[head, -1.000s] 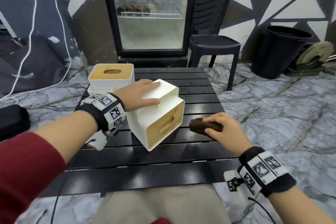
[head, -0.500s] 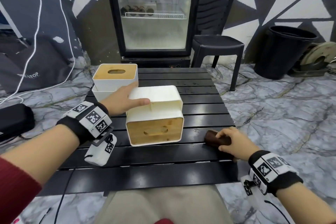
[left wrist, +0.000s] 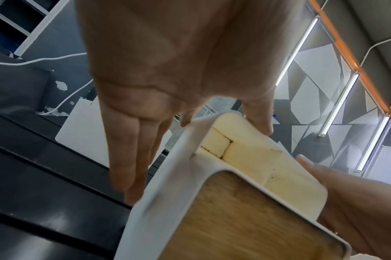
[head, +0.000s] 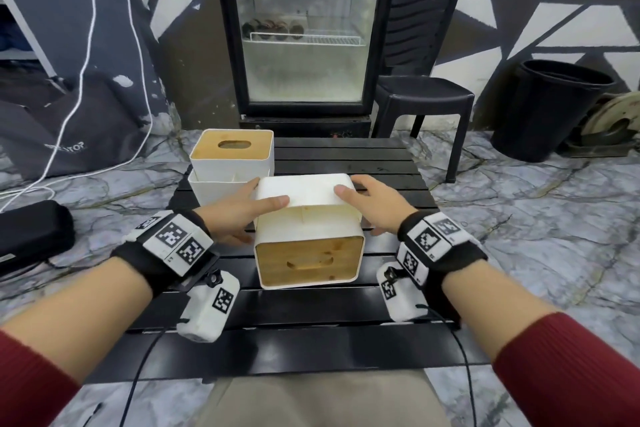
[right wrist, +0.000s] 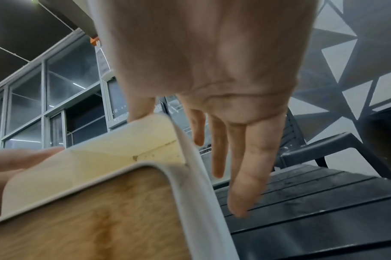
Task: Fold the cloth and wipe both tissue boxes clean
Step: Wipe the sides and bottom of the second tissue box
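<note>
Black slats of the table [head: 311, 333] bear a white tissue box [head: 308, 215] on its side, wooden lid [head: 304, 262] toward the person; left hand [head: 235, 215] and right hand [head: 375, 210] press its sides with straight fingers, thumbs flat on top. A second box [head: 230, 166] stands upright just behind the left hand; fridge [head: 304, 28], chair [head: 422, 94] and bin [head: 550, 111] stand beyond. Only the wrist views show dark grime [left wrist: 225, 149] along the box's cream seams.

Glass-door fridge [head: 304, 28] and plastic chair [head: 423, 94] suggest a café.

Left hand [head: 239, 215] and right hand [head: 372, 210], fingers [left wrist: 127, 158] straight.
</note>
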Demonstrator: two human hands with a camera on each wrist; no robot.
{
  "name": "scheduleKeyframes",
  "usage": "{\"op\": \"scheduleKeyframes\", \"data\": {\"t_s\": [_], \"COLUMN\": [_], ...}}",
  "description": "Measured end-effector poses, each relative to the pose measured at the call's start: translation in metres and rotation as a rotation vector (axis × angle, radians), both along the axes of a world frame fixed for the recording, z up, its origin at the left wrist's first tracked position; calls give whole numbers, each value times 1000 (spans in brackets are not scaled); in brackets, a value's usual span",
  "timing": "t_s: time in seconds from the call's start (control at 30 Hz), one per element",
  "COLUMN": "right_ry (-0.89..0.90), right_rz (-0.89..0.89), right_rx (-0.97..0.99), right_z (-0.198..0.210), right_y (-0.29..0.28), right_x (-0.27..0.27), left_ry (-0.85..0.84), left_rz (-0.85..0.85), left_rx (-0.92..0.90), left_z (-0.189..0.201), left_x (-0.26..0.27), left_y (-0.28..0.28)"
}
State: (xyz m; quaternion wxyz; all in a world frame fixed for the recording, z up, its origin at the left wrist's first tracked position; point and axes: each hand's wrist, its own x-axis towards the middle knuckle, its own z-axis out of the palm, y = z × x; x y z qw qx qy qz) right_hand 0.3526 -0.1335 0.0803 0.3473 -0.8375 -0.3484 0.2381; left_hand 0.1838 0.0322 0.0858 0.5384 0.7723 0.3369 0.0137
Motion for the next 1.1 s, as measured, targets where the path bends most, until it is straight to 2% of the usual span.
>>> {"op": "scheduleKeyframes", "data": {"t_s": [0.13,0.27,0.43,0.57,0.83,1.1], "right_ry": [108,123,8,-74,0,-49], "right_rz": [-33,-58,-26,-12,-43,-45], "right_rx": [50,123,239,279,316,308], "right_z": [-2,0,4,-3,-34,-49], "right_y": [7,0,-18,-36,-60,-78], "right_x": [-9,-13,-14,-17,-22,-29], "left_ry": [15,-24,-142,-225,-283,-312], "left_rz": [15,16,28,-71,-119,-96], "left_rx": [-106,-116,-33,120,285,288], "left_z": [2,3,2,-6,-45,-70], "left_x": [-6,-8,-10,-12,-15,-18], "left_y": [-6,-9,-10,-14,-31,-48]}}
